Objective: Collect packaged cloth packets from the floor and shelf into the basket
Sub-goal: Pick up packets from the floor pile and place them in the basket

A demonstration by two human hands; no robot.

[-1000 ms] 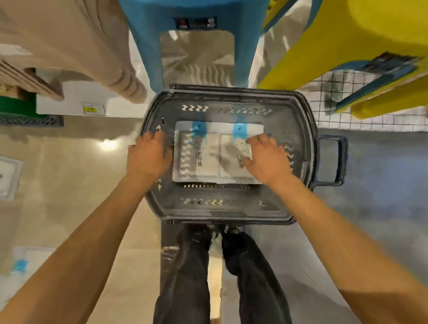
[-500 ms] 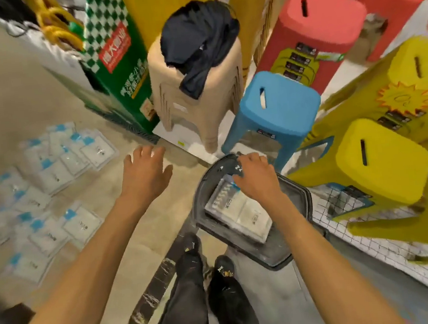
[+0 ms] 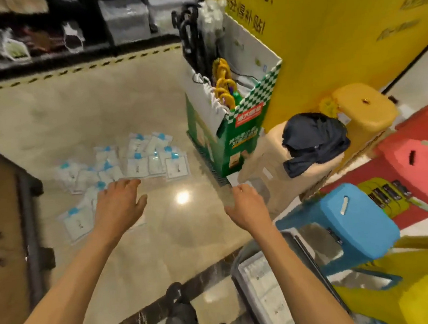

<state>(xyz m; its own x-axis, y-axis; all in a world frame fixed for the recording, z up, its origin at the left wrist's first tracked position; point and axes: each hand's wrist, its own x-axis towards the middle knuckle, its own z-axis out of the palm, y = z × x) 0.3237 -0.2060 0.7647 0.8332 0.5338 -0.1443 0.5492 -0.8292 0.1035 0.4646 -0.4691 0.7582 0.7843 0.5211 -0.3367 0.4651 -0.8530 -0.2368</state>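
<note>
Several clear cloth packets [image 3: 140,166] with blue labels lie scattered on the beige floor ahead and to the left. My left hand [image 3: 119,206] stretches out above the nearest packets with fingers spread, holding nothing. My right hand [image 3: 246,205] hovers over bare floor, fingers loosely curled and empty. The dark basket [image 3: 239,284] stands at the lower right by my right forearm, with packets [image 3: 266,295] lying flat inside it.
A green checkered box [image 3: 231,139] of goods stands beyond the packets. Beige [image 3: 268,172], blue [image 3: 354,219], red [image 3: 422,162] and yellow [image 3: 367,110] plastic stools crowd the right. A dark shelf [image 3: 40,48] runs along the back. A brown unit [image 3: 3,234] stands at the left. My feet [image 3: 181,319] are below.
Both hands left the basket and the packets laid in it. My view swung up and left toward the floor packets, and my left hand reached out over them.
</note>
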